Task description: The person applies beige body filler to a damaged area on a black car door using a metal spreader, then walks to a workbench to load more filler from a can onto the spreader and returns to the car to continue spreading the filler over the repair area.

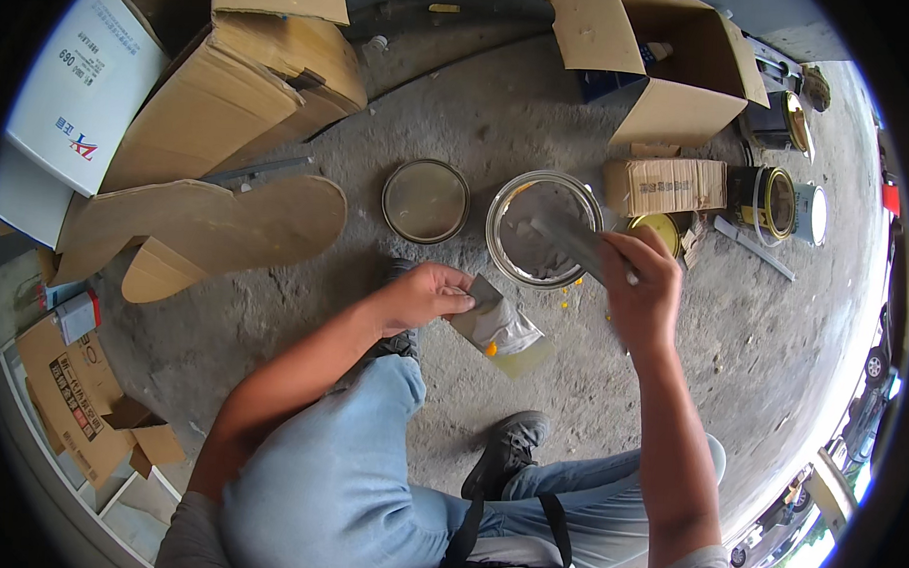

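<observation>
My left hand is closed on the upper corner of a flat, thin plate. A smear of pale grey putty lies on the plate, with a small orange dab at its edge. My right hand grips a putty knife, blurred by motion, whose blade reaches over the open can. Thick grey putty fills part of that can; the blade hides some of it, and I cannot tell whether they touch. Left of the can lies a round metal lid.
Cardboard boxes stand at the far left and far right. A cut cardboard piece lies left. Right of the can are a small carton, a yellow lid, open tins and a flat strip. My shoe is nearer.
</observation>
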### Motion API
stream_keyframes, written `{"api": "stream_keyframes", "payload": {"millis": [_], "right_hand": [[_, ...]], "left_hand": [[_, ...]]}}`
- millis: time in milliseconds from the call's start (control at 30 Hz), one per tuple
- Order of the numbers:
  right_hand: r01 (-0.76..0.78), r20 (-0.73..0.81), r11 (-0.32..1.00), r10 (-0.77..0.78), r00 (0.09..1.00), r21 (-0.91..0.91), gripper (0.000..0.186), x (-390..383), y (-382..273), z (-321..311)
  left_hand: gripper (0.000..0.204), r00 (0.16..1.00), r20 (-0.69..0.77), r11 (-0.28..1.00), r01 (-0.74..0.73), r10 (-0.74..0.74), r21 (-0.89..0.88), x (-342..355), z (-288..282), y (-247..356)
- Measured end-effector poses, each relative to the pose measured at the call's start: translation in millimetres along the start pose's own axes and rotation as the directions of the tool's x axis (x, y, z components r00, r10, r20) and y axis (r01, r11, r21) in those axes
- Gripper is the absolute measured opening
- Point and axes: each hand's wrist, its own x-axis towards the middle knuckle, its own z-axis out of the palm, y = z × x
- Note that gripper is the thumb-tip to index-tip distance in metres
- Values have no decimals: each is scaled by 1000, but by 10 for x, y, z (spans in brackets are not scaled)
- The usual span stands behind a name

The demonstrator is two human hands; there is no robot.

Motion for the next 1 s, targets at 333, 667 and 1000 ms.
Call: {"api": "stream_keyframes", "payload": {"millis": [333,667,1000], "right_hand": [[-104,370,783,401,838,-613,26,714,444,1181],[-668,369,743,632,682,-37,38,629,733,1449],[-739,471,661,615,633,130,32,653,634,1239]], "left_hand": [[36,989,129,998,-64,67,-21,211,78,85],[25,994,87,994,-68,61,85,300,14,83],[21,1000,31,987,-9,4,158,264,-6,219]]}}
